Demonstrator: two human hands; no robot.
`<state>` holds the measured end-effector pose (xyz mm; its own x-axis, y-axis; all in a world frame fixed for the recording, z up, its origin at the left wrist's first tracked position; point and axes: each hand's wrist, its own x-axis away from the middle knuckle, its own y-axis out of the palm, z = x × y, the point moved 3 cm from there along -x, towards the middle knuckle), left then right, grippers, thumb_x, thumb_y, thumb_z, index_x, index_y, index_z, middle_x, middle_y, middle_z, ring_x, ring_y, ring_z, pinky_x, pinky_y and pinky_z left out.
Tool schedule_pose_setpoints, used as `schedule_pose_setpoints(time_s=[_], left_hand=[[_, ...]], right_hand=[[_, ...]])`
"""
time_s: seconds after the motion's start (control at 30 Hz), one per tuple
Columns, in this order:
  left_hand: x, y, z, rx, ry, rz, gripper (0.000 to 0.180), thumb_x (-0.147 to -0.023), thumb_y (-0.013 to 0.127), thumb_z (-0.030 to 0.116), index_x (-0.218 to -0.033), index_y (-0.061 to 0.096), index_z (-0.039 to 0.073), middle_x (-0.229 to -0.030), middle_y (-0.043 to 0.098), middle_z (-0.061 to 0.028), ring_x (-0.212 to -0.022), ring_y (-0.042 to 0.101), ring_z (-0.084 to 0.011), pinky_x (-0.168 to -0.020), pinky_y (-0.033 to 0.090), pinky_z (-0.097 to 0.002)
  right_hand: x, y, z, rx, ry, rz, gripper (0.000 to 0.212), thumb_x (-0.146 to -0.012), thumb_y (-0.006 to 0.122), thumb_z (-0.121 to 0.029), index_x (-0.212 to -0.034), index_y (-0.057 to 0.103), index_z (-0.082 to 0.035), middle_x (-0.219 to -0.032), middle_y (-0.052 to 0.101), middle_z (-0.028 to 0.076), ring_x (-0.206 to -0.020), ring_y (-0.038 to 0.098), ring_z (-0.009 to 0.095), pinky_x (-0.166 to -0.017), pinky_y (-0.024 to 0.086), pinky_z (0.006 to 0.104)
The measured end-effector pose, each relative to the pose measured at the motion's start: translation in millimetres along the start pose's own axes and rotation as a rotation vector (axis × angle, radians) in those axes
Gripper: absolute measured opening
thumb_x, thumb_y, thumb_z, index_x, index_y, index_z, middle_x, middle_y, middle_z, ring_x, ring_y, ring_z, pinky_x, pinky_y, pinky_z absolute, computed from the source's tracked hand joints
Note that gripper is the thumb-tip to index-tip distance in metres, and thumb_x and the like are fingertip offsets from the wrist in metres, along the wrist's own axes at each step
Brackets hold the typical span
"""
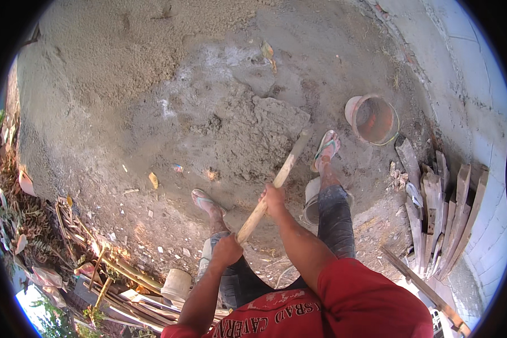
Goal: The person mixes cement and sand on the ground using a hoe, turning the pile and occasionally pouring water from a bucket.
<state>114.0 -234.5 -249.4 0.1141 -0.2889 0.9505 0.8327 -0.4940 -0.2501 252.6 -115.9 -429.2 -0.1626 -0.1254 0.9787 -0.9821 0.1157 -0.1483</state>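
My left hand [227,250] is closed round the lower end of a long, pale wooden handle [256,220]. Farther up the same shaft, my right hand [273,198] grips it with fingers wrapped. The handle slants away to the right, its far end dark with cement. There a flat grey shape [283,113], perhaps a hoe or shovel blade coated in mortar, meets a heap of wet mortar [239,132]. Where blade ends and mortar begins is hard to tell. The heap lies on the ground ahead of my sandalled feet.
A bucket [350,110] lies tipped at the right; another bucket [311,201] stands partly behind my right leg. A pale bucket [176,284] sits at lower left by sticks. Wooden planks [442,208] lean near the right wall [479,112]. Sandy material [101,56] spreads at far left.
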Motion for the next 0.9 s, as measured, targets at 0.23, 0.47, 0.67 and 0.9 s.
schedule_pose_setpoints(time_s=[0.23,0.47,0.67,0.9], left_hand=[[172.2,92.9,-111.7,0.01,-0.025,0.115,0.024,-0.075,0.072,0.023,-0.09,0.057,0.01,-0.068,0.065,-0.0206,-0.065,0.065,-0.0432,-0.058,0.051,-0.0556],[18.7,76.9,-82.2,0.178,-0.025,0.39,0.033,-0.078,0.071,0.023,-0.102,0.053,0.01,-0.072,0.066,-0.021,-0.067,0.065,-0.0441,-0.057,0.051,-0.0542],[-181.4,-90.0,86.4,0.442,0.06,0.454,0.034,-0.079,0.059,0.013,-0.111,0.06,0.0,-0.089,0.065,-0.0312,-0.088,0.064,-0.0474,-0.078,0.053,-0.0529],[-93.9,-11.5,80.5,0.534,-0.037,0.143,0.037,-0.076,0.061,0.017,-0.104,0.062,-0.007,-0.095,0.065,-0.0328,-0.095,0.063,-0.0473,-0.084,0.051,-0.0496]], right_hand=[[164.5,-43.6,115.7,0.003,0.005,-0.036,0.025,-0.082,0.057,-0.002,-0.1,0.041,-0.009,-0.067,0.049,0.006,-0.042,0.051,0.02,-0.04,0.048,0.0345],[82.3,85.8,2.0,0.161,-0.304,-0.195,0.033,-0.084,0.059,-0.006,-0.11,0.039,-0.003,-0.067,0.05,0.007,-0.044,0.051,0.016,-0.039,0.045,0.0311],[-76.9,236.9,-230.3,0.815,-0.743,-0.082,0.027,-0.083,0.058,-0.02,-0.085,0.057,0.007,-0.063,0.06,0.013,-0.049,0.061,0.023,-0.046,0.052,0.0367],[-77.4,116.9,-144.1,0.862,-0.376,-0.038,0.023,-0.085,0.057,-0.016,-0.083,0.06,0.007,-0.063,0.059,0.015,-0.047,0.059,0.026,-0.045,0.051,0.0394]])
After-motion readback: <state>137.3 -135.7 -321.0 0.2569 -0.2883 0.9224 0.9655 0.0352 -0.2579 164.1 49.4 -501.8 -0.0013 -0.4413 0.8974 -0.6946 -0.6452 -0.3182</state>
